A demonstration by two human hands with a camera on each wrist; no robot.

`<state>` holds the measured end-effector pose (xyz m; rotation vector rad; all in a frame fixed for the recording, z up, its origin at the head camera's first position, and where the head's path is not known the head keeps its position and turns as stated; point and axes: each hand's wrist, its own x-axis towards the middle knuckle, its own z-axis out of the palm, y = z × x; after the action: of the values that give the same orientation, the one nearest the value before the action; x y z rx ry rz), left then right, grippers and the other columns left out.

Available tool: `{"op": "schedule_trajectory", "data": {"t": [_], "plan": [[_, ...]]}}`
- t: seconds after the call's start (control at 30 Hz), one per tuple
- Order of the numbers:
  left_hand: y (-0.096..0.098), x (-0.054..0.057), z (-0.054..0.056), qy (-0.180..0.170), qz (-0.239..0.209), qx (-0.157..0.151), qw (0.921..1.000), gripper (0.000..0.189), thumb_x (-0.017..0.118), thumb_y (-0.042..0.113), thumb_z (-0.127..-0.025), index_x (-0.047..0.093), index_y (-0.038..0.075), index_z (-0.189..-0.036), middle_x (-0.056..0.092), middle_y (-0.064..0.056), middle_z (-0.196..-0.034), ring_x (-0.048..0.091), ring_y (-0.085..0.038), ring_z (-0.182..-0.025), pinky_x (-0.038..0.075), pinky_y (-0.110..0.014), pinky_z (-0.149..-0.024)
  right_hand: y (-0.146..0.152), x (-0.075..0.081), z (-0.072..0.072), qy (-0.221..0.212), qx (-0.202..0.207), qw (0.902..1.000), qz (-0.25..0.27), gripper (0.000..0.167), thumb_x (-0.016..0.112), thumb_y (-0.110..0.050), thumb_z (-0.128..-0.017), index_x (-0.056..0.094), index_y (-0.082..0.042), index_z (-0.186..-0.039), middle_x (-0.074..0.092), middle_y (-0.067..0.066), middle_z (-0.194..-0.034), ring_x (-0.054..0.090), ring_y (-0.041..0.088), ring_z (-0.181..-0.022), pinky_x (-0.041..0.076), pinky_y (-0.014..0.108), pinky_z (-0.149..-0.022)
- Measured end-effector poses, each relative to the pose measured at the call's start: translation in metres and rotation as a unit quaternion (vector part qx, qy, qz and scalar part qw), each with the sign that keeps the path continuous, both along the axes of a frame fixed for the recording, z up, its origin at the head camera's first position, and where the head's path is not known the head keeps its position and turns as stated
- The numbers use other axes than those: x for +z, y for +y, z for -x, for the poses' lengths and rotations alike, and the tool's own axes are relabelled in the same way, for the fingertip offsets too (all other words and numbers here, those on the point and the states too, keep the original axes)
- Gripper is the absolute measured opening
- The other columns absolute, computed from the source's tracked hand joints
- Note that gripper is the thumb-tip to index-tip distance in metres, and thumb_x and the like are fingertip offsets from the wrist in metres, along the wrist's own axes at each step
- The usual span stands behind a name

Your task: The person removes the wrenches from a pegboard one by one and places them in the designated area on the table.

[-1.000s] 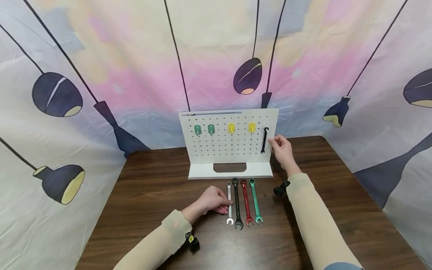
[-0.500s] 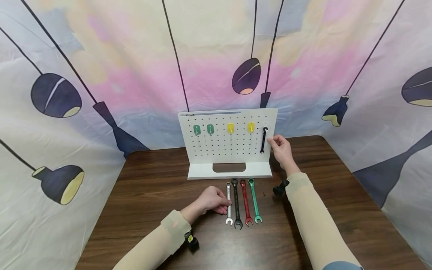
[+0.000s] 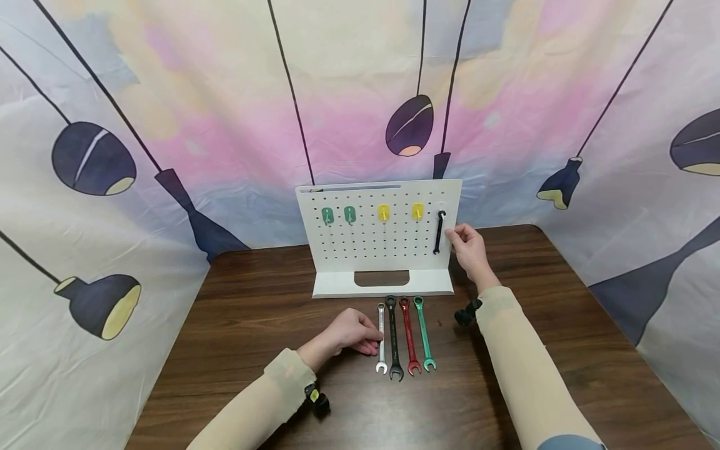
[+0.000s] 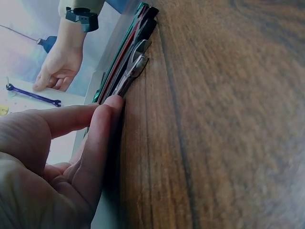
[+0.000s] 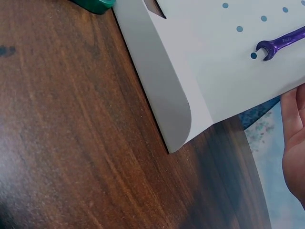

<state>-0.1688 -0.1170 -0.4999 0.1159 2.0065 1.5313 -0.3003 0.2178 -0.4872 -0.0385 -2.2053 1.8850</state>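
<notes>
My left hand (image 3: 351,331) has its thumb and fingertips at the handle of a small silver combination wrench (image 3: 382,359), pinching it as it lies on the table. To its right lie a black wrench (image 3: 394,340), a red wrench (image 3: 409,337) and a green wrench (image 3: 424,334), side by side. At the right edge of a white pegboard (image 3: 360,240), my right hand (image 3: 471,253) grips the board, thumb in front and fingers behind. A purple wrench (image 5: 274,46) hangs near that thumb; in the head view it looks dark.
Two green hooks (image 3: 350,214) and two yellow hooks (image 3: 417,211) sit on the pegboard. Its flat foot rests on the brown wooden table (image 3: 253,300), just behind the row of wrenches. A printed cloth (image 3: 236,125) hangs behind and at both sides.
My left fingertips have drawn back very slightly to the left over the silver wrench. The right hand keeps its hold on the pegboard, and the wrenches stay in place.
</notes>
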Motion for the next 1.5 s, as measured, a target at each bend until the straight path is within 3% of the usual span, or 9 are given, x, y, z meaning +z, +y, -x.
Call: {"op": "schedule_trajectory", "data": {"t": [0.33,0.5,0.7,0.97,1.17,1.3,1.5], "plan": [[-0.002,0.0,0.001,-0.016,-0.02,-0.009,0.9996,0.01,0.077,0.001,-0.096,0.075,-0.008,-0.097,0.075,-0.014,-0.075,0.073,-0.015,-0.062,0.066,-0.029,-0.062,0.001,0.0,0.0,0.005,-0.004,1.0,-0.005,0.034,0.069,-0.038,-0.106,0.06,-0.005,-0.103,0.048,0.001,-0.085,0.05,0.016,-0.08,0.055,0.031,-0.076],[-0.003,0.002,0.004,-0.017,-0.019,-0.005,0.9997,0.012,0.077,0.003,-0.097,0.075,-0.009,-0.1,0.075,-0.015,-0.077,0.074,-0.016,-0.064,0.067,-0.032,-0.063,0.002,0.0,0.001,0.003,-0.005,1.0,-0.006,0.036,0.069,-0.038,-0.106,0.059,-0.004,-0.104,0.048,0.001,-0.085,0.05,0.016,-0.08,0.056,0.036,-0.079],[-0.005,0.005,0.012,-0.004,-0.019,0.009,0.9998,0.015,0.077,0.005,-0.097,0.074,-0.009,-0.102,0.076,-0.017,-0.081,0.076,-0.018,-0.066,0.067,-0.033,-0.065,0.002,-0.001,0.001,0.006,-0.008,0.9999,0.001,0.029,0.069,-0.037,-0.107,0.059,-0.011,-0.099,0.048,0.001,-0.084,0.049,0.016,-0.077,0.053,0.045,-0.077],[0.002,0.015,0.025,0.035,-0.029,0.037,0.9983,0.018,0.076,0.007,-0.099,0.072,-0.009,-0.107,0.076,-0.018,-0.085,0.077,-0.02,-0.07,0.068,-0.035,-0.068,0.0,-0.001,0.001,0.004,-0.008,1.0,0.001,0.033,0.069,-0.036,-0.107,0.058,-0.004,-0.102,0.046,0.001,-0.081,0.048,0.015,-0.076,0.054,0.046,-0.08],[0.01,0.02,0.037,0.059,-0.048,0.044,0.9961,0.019,0.076,0.006,-0.099,0.07,-0.009,-0.11,0.077,-0.024,-0.096,0.078,-0.02,-0.075,0.068,-0.034,-0.072,-0.001,-0.001,0.002,0.003,-0.007,1.0,0.0,0.034,0.069,-0.035,-0.107,0.058,-0.002,-0.104,0.046,-0.001,-0.081,0.047,0.014,-0.075,0.053,0.036,-0.076],[0.017,0.022,0.043,0.085,-0.051,0.046,0.994,0.021,0.077,0.006,-0.099,0.07,-0.008,-0.112,0.077,-0.025,-0.102,0.079,-0.025,-0.081,0.068,-0.038,-0.077,-0.002,-0.001,0.002,0.003,-0.007,1.0,0.004,0.033,0.069,-0.034,-0.107,0.058,-0.003,-0.103,0.046,0.0,-0.082,0.047,0.014,-0.075,0.053,0.041,-0.079],[0.035,0.033,0.052,0.14,-0.049,0.053,0.9875,0.026,0.078,0.012,-0.099,0.07,-0.005,-0.117,0.078,-0.018,-0.106,0.077,-0.034,-0.098,0.067,-0.041,-0.086,-0.002,-0.001,0.001,0.004,-0.007,0.9999,0.011,0.031,0.07,-0.034,-0.106,0.058,-0.005,-0.102,0.045,0.0,-0.082,0.047,0.014,-0.074,0.052,0.044,-0.08]]}}
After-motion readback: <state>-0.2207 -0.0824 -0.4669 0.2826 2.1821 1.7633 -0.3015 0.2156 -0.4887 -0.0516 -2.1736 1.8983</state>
